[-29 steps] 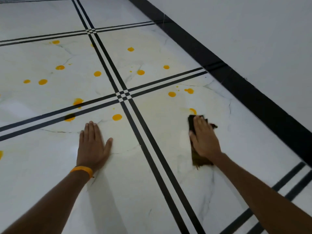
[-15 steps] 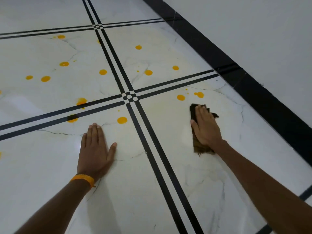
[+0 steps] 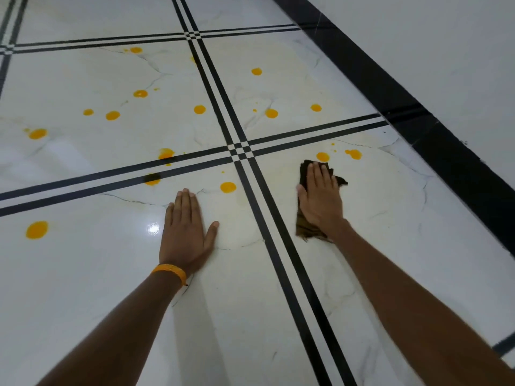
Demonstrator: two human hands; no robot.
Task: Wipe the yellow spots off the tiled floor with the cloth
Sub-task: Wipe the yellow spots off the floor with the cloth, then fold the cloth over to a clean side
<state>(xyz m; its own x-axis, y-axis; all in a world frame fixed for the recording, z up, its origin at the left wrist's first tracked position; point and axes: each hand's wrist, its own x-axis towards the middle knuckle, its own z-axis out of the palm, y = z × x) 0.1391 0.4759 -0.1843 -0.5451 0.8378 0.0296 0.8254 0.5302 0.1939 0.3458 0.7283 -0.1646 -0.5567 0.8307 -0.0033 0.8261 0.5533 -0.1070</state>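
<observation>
Yellow spots (image 3: 113, 115) dot the white, veined tiled floor (image 3: 83, 288), most of them left of and beyond the crossing (image 3: 241, 151) of black double stripes. Far left of the crossing, on the person's side of it, lies the largest spot (image 3: 37, 229). A smeared spot (image 3: 152, 179) sits on the stripe running left from the crossing. The left hand (image 3: 186, 232) lies flat on the tile to the near left of the crossing, fingers straight and together, thumb spread, holding nothing. An orange wristband (image 3: 170, 271) circles its wrist. A round spot (image 3: 228, 187) lies just past its fingertips, not touching them, close to the crossing.

On the tile to the near right of the crossing, the dark brown cloth (image 3: 306, 232) lies on the floor under the right hand (image 3: 320, 201). That hand presses it down with a flat palm and straight fingers. Cloth edges show past the fingertips and beside the wrist. A small spot (image 3: 323, 156) sits just beyond the cloth's far edge, and a blotchy spot (image 3: 354, 154) lies to its right. Farther right of the crossing run the black skirting band (image 3: 418, 112) and the white wall (image 3: 446, 37).
</observation>
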